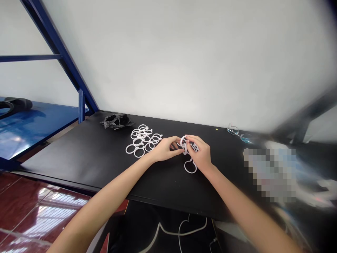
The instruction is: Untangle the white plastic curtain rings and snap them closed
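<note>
My left hand (165,150) and my right hand (200,153) meet over the black table, fingertips closed around a white curtain ring (182,139). The fingers partly cover it, so I cannot tell whether they grip one ring or two linked ones. More white rings (195,147) show behind my right hand's fingers, partly hidden. Just below that hand a single ring (190,172) lies flat, its small eyelet toward the palm. To the left of my left hand spreads a loose pile of similar white rings (142,134), several overlapping.
Crumpled black plastic (117,121) lies at the table's back left. Eyeglasses (239,135) rest at the back right, near a blurred, pixelated object (271,174). A pale wall rises behind the black table (105,154). Blue metal framing (65,59) stands left; white cables (181,233) hang below.
</note>
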A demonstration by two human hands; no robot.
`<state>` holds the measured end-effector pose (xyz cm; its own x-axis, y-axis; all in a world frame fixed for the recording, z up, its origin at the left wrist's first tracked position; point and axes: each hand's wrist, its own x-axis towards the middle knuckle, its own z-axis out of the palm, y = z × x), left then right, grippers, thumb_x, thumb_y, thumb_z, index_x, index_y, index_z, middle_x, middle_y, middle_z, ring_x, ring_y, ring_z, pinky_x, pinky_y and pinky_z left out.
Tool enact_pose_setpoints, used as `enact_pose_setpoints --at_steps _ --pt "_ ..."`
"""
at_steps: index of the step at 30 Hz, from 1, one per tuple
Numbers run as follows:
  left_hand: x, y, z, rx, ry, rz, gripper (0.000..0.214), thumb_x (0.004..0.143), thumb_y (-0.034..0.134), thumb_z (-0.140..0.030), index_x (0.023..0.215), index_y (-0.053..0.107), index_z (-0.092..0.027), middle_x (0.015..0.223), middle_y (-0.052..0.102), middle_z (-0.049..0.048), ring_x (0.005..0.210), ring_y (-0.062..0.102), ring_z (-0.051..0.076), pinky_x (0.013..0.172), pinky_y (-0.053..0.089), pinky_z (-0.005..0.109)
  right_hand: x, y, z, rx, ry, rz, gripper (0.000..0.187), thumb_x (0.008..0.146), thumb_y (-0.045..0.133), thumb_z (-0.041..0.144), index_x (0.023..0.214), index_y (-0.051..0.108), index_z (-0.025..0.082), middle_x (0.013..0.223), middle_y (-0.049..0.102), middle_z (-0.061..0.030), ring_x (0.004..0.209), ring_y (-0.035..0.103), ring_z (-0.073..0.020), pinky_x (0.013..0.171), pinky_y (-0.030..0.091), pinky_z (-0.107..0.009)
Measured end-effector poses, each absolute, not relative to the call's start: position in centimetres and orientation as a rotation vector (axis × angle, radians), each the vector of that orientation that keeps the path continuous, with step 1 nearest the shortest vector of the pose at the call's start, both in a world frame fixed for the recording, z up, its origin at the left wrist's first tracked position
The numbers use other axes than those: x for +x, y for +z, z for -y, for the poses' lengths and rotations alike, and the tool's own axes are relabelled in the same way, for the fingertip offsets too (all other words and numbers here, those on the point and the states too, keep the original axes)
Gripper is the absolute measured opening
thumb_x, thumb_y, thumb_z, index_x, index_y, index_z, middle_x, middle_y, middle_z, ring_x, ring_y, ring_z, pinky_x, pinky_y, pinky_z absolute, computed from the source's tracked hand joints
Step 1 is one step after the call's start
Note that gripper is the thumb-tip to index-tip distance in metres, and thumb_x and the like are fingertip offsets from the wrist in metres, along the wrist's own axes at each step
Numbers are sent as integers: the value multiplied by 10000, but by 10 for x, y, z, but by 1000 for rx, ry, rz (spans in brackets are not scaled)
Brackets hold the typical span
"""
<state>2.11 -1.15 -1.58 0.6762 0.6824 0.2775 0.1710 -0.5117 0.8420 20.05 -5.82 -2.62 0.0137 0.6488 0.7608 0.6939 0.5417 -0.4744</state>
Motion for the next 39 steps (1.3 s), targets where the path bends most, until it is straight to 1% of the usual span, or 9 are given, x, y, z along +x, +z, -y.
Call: enact_pose_setpoints --at_steps 6,10,14,19,25,30,34,37,39 --pt "23 -18 12 2010 721 -626 401 782 704 -448 1048 587 -172 933 639 50 731 606 144 643 506 267 196 -26 61 -1096 -33 1656 154 869 594 191 965 711 216 1027 728 -81 812 709 -198 732 614 -356" --pt "22 -17 11 1956 725 -605 396 791 699 -437 1071 576 -185 948 658 55 818 643 171 691 517 278 197 -26 61 -1098 -37 1616 171 859 615 205 1000 710 222 1035 713 -71 790 707 -188 723 627 -349" --pt "23 -18 11 1912 756 -547 264 836 648 -417 892 624 -161 933 662 66 873 652 182 712 516 274 198 -27 61 -1095 5 1566 183 868 618 228 1027 708 215 1060 698 -83 823 706 -194 728 641 -352" --pt "26 -18 13 1775 718 -555 306 810 684 -435 903 639 -147 879 685 60 803 656 172 670 501 264 197 -28 61 -1056 78 1564 211 853 649 228 1055 707 218 1074 676 -79 801 702 -183 715 653 -347" --pt "26 -17 9 1542 699 -571 333 820 671 -455 860 668 -125 833 702 74 845 670 178 760 521 296 199 -28 60 -1081 32 1553 237 855 649 209 1086 698 217 1063 661 -84 774 680 -171 687 643 -344" --pt "22 -14 6 1386 713 -576 336 824 671 -462 877 633 -132 992 690 103 835 675 166 665 525 255 202 -27 58 -1077 37 1514 238 860 644 216 1090 704 217 1045 652 -87 767 663 -169 676 638 -344" --pt "23 -14 8 1299 635 -554 320 801 707 -435 833 563 -151 940 681 66 692 634 107 547 479 199 200 -28 60 -1036 74 1515 251 859 653 221 1105 701 227 1053 647 -78 769 667 -165 682 643 -347" --pt "24 -14 9 1312 590 -513 316 788 726 -412 841 558 -150 796 661 17 501 502 35 479 403 171 198 -29 61 -970 85 1539 284 841 679 195 1123 693 231 1062 644 -72 769 673 -160 669 644 -335" --pt "25 -13 10 1325 583 -505 314 794 718 -419 844 584 -138 767 641 7 464 446 18 458 371 167 197 -29 61 -943 75 1552 302 833 687 172 1129 689 232 1069 643 -72 770 675 -158 669 644 -331"
